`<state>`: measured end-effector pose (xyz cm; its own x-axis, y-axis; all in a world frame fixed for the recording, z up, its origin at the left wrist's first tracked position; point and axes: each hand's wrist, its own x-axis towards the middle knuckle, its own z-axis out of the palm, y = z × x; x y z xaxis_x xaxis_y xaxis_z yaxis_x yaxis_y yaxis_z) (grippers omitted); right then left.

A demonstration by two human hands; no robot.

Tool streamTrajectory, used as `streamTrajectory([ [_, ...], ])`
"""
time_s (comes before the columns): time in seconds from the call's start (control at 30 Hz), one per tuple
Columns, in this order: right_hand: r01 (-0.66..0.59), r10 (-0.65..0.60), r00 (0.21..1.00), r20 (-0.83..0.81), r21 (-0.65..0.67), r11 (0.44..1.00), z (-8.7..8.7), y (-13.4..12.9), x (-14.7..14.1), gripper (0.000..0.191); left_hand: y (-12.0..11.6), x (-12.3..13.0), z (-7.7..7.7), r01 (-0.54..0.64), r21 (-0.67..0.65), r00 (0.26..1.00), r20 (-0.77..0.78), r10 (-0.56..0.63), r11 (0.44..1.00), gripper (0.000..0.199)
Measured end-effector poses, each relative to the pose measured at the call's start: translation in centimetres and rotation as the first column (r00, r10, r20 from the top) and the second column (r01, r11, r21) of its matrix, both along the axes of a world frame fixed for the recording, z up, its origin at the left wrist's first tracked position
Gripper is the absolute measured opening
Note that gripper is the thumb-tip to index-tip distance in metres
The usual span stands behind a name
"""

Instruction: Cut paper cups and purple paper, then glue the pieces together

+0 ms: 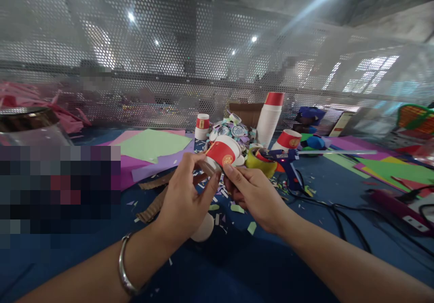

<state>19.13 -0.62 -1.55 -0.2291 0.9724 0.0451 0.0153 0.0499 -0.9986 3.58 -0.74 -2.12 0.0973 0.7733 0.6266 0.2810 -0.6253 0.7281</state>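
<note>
A red and white paper cup point(222, 151) is held tilted above the table in both my hands. My left hand point(185, 194) pinches its lower left edge between thumb and fingers. Against the cup's lower right side presses the thumb of my right hand point(254, 192), with the other fingers curled beneath; whether they hold anything else is hidden. Just behind the cup is a pile of small decorated paper pieces point(233, 129). Under my left hand lies a white paper disc point(204, 228), partly covered.
A tall stack of paper cups point(269, 120) stands behind. A blue glue gun point(290, 163) rests by a yellow tape roll point(259, 160), its cable running right to a power strip point(402, 208). Coloured paper sheets point(152, 145) and scraps cover parts of the blue table. A perforated metal screen point(162, 54) rises beyond.
</note>
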Motion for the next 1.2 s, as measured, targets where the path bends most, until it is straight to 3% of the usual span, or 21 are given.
streamTrajectory([
  [0.27,-0.004,0.003,1.000,0.023,0.058,0.998,0.0,-0.2,0.0,0.050,-0.1,-0.4,0.0,-0.018,0.034,1.000,-0.021,0.018,0.999,0.029],
  [0.37,-0.003,0.002,1.000,0.009,0.089,0.996,0.3,-0.2,-0.1,0.050,-0.3,0.0,0.5,0.043,-0.113,0.989,0.145,-0.027,0.993,0.035],
  [0.47,-0.012,0.006,0.999,0.044,0.141,0.990,0.4,-0.1,0.0,0.051,-0.4,0.7,0.9,0.141,-0.265,0.931,0.364,-0.036,0.954,0.042],
  [0.6,-0.024,-0.002,0.992,0.130,0.203,0.979,0.3,0.1,0.1,0.051,-0.2,0.8,0.8,0.213,-0.328,0.876,0.481,-0.032,0.920,0.037],
  [1.07,-0.020,-0.007,0.991,0.131,0.203,0.979,-0.3,-0.1,0.0,0.049,-0.3,0.0,0.4,0.152,-0.157,0.972,0.201,-0.119,0.976,0.035],
  [1.2,-0.004,-0.019,0.993,0.117,0.193,0.981,-0.3,-0.2,0.0,0.049,-0.4,-0.2,0.0,0.103,-0.109,0.987,0.136,-0.087,0.989,0.037],
])
